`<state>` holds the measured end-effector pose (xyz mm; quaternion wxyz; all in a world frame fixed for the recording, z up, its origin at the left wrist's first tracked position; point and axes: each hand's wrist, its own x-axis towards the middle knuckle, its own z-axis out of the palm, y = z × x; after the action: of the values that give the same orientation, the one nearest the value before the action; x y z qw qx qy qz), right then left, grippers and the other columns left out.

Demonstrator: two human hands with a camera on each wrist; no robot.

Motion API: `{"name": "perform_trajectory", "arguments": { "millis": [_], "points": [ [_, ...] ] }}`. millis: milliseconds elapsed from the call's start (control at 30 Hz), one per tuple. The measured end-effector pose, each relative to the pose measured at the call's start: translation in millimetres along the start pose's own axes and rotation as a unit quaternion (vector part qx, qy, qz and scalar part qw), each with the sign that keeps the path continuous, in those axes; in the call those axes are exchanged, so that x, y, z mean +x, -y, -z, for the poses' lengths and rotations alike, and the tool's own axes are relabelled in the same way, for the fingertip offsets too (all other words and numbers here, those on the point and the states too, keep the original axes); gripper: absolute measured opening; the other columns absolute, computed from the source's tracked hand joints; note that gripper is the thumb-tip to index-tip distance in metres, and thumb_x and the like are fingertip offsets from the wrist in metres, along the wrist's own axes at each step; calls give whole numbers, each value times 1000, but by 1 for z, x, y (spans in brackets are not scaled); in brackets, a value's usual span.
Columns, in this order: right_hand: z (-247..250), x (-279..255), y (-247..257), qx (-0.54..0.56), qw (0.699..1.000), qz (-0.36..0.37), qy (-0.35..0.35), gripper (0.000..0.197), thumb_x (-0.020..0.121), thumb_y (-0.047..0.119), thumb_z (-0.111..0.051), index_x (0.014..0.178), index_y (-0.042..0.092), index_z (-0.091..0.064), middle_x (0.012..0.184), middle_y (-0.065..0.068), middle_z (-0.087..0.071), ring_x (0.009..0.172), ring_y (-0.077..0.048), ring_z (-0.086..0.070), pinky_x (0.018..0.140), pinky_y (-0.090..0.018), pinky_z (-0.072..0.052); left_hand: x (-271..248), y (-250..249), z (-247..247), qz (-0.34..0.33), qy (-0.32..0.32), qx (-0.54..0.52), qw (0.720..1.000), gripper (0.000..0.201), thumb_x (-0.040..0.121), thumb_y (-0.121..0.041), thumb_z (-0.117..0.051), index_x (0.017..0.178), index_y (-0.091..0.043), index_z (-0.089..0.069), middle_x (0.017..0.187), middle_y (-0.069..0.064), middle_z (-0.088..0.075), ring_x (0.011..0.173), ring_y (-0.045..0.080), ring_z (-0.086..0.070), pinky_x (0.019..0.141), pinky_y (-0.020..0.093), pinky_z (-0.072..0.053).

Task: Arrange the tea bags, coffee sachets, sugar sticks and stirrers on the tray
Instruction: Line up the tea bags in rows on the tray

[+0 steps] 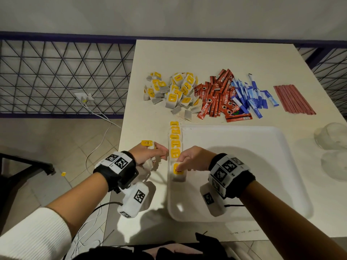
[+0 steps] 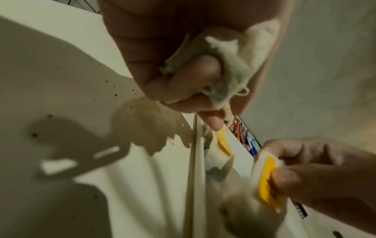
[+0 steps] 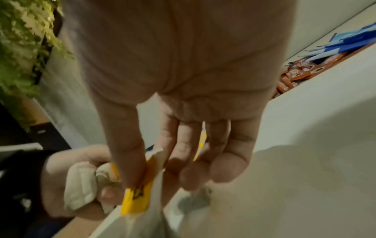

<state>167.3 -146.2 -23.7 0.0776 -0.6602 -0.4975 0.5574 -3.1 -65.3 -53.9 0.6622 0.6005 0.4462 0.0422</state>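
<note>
- My right hand [image 1: 191,160] has thumb and fingers pinched together on one tea bag [image 1: 178,172] by its yellow tag, setting it down at the near end of the line; I hold the tag, I'd say, so the printed face ends up on top like the others.
- My left hand [image 1: 150,153] is curled closed round a small bunch of tea bags [image 1: 149,147], one yellow tag sticking up above the knuckles. It waits just left of the tray, off its edge, close to my right hand, probably so that hand can take the next bag without a long reach.
- The row of tea bags [image 1: 175,141] runs along the left inner edge of the white tray [image 1: 244,166], each one overlapping its neighbour, tags up. Starting against the rim leaves the rest of the tray free for the other sorts, as I judge it.
- The rest of the tray is bare, so I reckon the job is at an early stage.
- Further out on the worktop [image 1: 216,57], beyond the tray, the stock lies sorted by kind: the loose tea bag pile [image 1: 172,91] on the left, then red Nescafé coffee sachets [image 1: 216,96], blue sugar sticks [image 1: 247,96], and a bundle of reddish stirrers [image 1: 293,99] lying parallel on the right, a little apart from the rest.
- Clear glass items [image 1: 332,139] stand to the right of the tray; what they are I cannot tell.
- One small yellow tag [image 1: 63,173] lies on the tiled floor to my left.
</note>
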Motion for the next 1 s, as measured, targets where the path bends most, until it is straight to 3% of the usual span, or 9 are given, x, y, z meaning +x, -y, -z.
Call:
{"name": "perform_trajectory", "arguments": {
  "millis": [67, 167, 267, 333, 400, 633, 700, 867, 1000],
  "points": [
    [-2, 4, 1, -59, 997, 15, -39, 10, 84, 17, -65, 86, 7, -67, 72, -1, -52, 70, -10, -49, 53, -7, -32, 2, 1, -1, 11, -4, 27, 1000, 27, 87, -6, -60, 65, -20, -66, 60, -4, -66, 63, 12, -58, 61, 15, -46],
    [-3, 11, -2, -65, 992, 32, -102, 25, 84, 18, -64, 103, 2, -66, 67, 9, -47, 83, -14, -45, 58, -12, -33, 8, 5, -1, 33, -24, 50, 998, 24, 84, -8, -64, 63, -20, -66, 54, -3, -63, 67, 17, -57, 64, 20, -44],
    [-6, 17, -6, -27, 989, 42, -140, 21, 83, 17, -66, 100, 4, -66, 65, 8, -47, 76, -14, -45, 65, -20, -34, 12, 6, -3, 42, -36, 67, 996, 9, 74, -20, -72, 66, -20, -68, 52, -6, -62, 58, 11, -55, 66, 25, -44],
    [-8, 18, -9, 22, 985, 43, -166, 11, 81, 13, -68, 91, 11, -63, 56, 13, -44, 61, -10, -42, 55, -12, -34, 13, 4, -5, 45, -41, 88, 994, 7, 70, -27, -72, 65, -24, -67, 56, -5, -61, 56, 9, -55, 54, 18, -43],
    [-10, 20, -12, 60, 981, 37, -179, 12, 80, 10, -68, 85, 13, -57, 44, 14, -46, 54, -5, -40, 46, -9, -37, 14, 4, -7, 49, -46, 101, 993, 13, 78, -23, -70, 66, -24, -65, 59, -5, -60, 62, 11, -54, 43, 14, -38],
    [-16, 21, -19, 114, 971, 16, -208, 21, 77, 12, -70, 90, 15, -53, 63, 1, -48, 49, -5, -50, 43, -14, -44, 16, -1, -11, 72, -67, 133, 986, 13, 80, -31, -68, 79, -18, -65, 64, -5, -58, 66, 15, -54, 37, 14, -38],
    [-17, 18, -20, 121, 972, 3, -202, 29, 76, 14, -72, 94, 15, -49, 66, 1, -50, 54, -13, -51, 51, -20, -49, 17, -1, -11, 79, -63, 133, 986, 17, 78, -34, -69, 81, -17, -66, 66, -3, -59, 66, 18, -56, 37, 16, -40],
    [-21, 15, -26, 121, 974, -20, -191, 42, 73, 16, -77, 98, 15, -44, 76, -7, -62, 61, -18, -57, 77, -33, -53, 18, -2, -13, 80, -66, 158, 982, 22, 80, -39, -68, 83, -17, -66, 69, -1, -60, 67, 17, -57, 37, 15, -39],
    [-23, 18, -27, 144, 967, -35, -208, 29, 73, 13, -75, 78, 22, -47, 73, -4, -58, 80, -30, -62, 84, -43, -53, 20, -5, -17, 73, -83, 164, 980, 14, 83, -34, -66, 79, -21, -63, 67, -7, -55, 73, 16, -56, 42, 18, -39]
  ]
}}
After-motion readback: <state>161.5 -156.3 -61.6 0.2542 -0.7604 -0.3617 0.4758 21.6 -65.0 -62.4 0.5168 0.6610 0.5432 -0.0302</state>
